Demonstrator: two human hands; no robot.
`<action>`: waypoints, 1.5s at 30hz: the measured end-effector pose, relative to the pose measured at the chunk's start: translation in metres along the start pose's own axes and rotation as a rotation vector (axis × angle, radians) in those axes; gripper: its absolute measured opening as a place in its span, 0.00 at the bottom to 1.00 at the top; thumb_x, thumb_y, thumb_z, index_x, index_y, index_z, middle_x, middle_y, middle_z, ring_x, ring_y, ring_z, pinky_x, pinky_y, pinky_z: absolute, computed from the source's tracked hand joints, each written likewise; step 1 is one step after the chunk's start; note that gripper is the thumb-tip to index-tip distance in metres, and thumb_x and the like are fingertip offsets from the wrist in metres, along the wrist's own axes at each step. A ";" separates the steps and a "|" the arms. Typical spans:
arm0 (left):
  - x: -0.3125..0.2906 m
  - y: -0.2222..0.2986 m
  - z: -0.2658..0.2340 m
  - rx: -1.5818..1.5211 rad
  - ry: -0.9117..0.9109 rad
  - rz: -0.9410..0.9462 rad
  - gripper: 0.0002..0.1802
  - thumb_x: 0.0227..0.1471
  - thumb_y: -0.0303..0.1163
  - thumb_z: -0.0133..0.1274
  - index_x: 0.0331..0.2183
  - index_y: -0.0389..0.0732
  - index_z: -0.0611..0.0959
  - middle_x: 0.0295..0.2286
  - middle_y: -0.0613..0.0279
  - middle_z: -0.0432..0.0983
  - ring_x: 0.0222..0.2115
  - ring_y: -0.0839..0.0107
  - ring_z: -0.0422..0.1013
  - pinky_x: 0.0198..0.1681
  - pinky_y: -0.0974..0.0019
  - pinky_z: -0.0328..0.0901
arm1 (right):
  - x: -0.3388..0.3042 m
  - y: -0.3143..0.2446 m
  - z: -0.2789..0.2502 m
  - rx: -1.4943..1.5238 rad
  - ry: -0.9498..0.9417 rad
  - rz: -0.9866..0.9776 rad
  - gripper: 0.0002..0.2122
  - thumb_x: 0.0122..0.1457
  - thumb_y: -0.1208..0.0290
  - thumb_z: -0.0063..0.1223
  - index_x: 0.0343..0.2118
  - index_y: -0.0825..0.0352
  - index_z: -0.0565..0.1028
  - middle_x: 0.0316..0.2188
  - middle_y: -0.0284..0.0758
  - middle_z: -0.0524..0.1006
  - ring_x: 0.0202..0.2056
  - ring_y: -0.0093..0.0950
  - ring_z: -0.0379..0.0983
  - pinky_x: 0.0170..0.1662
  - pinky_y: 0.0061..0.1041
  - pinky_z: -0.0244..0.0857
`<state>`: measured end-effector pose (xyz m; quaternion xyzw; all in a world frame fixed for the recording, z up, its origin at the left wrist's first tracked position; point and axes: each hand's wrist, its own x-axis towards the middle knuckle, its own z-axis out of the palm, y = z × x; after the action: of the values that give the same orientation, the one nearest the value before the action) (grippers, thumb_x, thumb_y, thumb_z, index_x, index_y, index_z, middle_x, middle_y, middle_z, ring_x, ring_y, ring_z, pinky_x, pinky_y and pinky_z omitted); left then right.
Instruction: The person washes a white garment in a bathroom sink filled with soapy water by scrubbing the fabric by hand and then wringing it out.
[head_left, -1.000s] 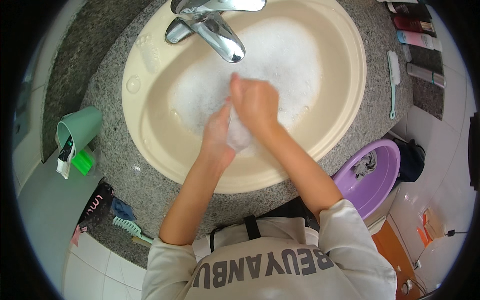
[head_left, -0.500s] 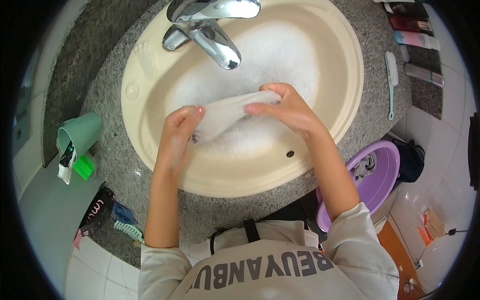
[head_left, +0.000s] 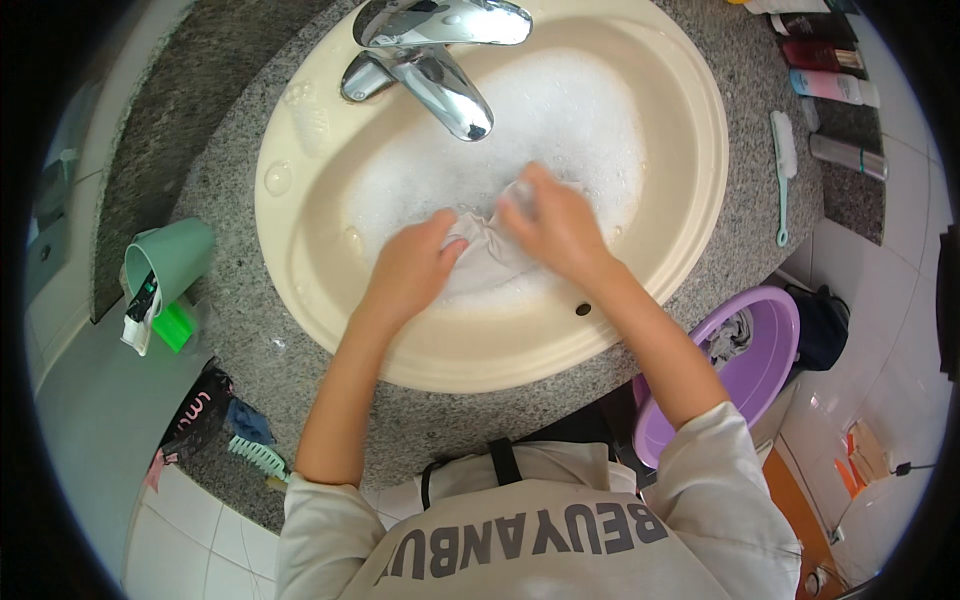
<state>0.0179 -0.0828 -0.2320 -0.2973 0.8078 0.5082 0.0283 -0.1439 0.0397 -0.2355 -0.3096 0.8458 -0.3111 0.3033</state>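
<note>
Both of my hands are over a cream oval sink (head_left: pixel 300 250) full of white soapy foam. My left hand (head_left: pixel 412 270) grips the left end of a small wet white cloth (head_left: pixel 492 262). My right hand (head_left: pixel 556 226) pinches the same cloth's right end, close beside the left hand. The cloth is bunched between them, just above the foam. A chrome tap (head_left: pixel 440 70) juts over the water behind my hands.
The sink sits in a speckled granite counter (head_left: pixel 230 330). A green cup (head_left: pixel 165 265) with toiletries lies at the left, a light brush (head_left: pixel 783 170) and several tubes (head_left: pixel 832 85) at the right. A purple basin (head_left: pixel 745 375) stands on the tiled floor at the lower right.
Half a second ago the cloth was stretched out between my hands; now the hands have come together and bunched it. A second ago they were also pressed together.
</note>
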 end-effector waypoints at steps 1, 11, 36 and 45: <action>0.006 -0.004 0.009 0.186 -0.078 -0.011 0.08 0.48 0.31 0.52 0.27 0.36 0.76 0.25 0.55 0.74 0.29 0.60 0.71 0.31 0.57 0.63 | 0.000 0.000 0.009 -0.217 -0.172 -0.108 0.11 0.51 0.67 0.52 0.33 0.69 0.71 0.26 0.43 0.76 0.30 0.38 0.74 0.33 0.35 0.67; 0.049 -0.045 0.055 0.733 -0.434 -0.270 0.16 0.53 0.32 0.38 0.37 0.38 0.80 0.39 0.49 0.74 0.39 0.54 0.72 0.42 0.54 0.65 | 0.039 0.041 0.050 -0.847 -0.700 0.035 0.10 0.54 0.71 0.43 0.35 0.65 0.77 0.33 0.40 0.78 0.37 0.39 0.75 0.38 0.35 0.67; -0.002 0.053 0.030 -1.458 0.166 -0.715 0.22 0.56 0.43 0.47 0.48 0.42 0.70 0.43 0.61 0.69 0.44 0.69 0.67 0.48 0.63 0.63 | -0.021 -0.086 0.010 0.170 0.143 -0.110 0.16 0.53 0.65 0.50 0.11 0.65 0.70 0.12 0.38 0.72 0.19 0.27 0.71 0.37 0.36 0.67; -0.001 0.051 0.031 -1.538 0.213 -0.662 0.16 0.56 0.42 0.47 0.42 0.41 0.73 0.34 0.64 0.72 0.35 0.72 0.70 0.40 0.66 0.66 | -0.001 -0.080 0.009 0.157 -0.126 0.288 0.15 0.52 0.63 0.49 0.14 0.66 0.73 0.21 0.46 0.76 0.19 0.39 0.72 0.24 0.36 0.66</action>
<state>-0.0150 -0.0404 -0.2058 -0.5017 0.1062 0.8513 -0.1109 -0.1102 -0.0112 -0.1836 -0.1794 0.8339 -0.3097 0.4202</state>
